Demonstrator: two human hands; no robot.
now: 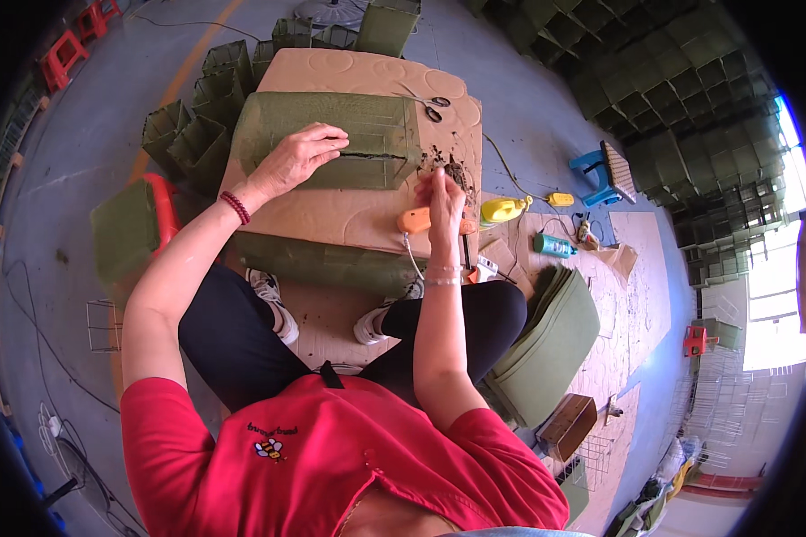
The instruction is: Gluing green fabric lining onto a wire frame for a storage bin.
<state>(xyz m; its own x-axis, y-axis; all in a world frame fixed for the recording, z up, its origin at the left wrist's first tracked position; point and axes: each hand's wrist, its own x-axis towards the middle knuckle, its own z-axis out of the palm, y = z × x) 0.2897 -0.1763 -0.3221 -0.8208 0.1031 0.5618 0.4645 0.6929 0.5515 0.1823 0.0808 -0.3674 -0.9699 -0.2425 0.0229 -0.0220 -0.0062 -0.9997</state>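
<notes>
A green mesh box on a wire frame [269, 125] lies on its side on a cardboard-topped work surface [331, 210]. Over it reaches my left hand [306, 154], its fingers stretched out close to a dark seam [372, 157] along the mesh. My right hand [442, 199] is closed at the board's right side, fingers curled next to a dark crumbly clump [456, 174]. Whatever it may hold is too small or hidden to name. Partly behind my right wrist lies an orange tool with a white cord [412, 220]. Black-handled scissors [433, 109] rest beyond the box.
Green mesh boxes [219, 94] stand behind the board at left, beside a red stool [163, 210]. At right are a yellow bottle [503, 209], a teal can [553, 245], a blue stool [600, 174] and folded green sheets [546, 349]. Stacked boxes [672, 107] line the far right.
</notes>
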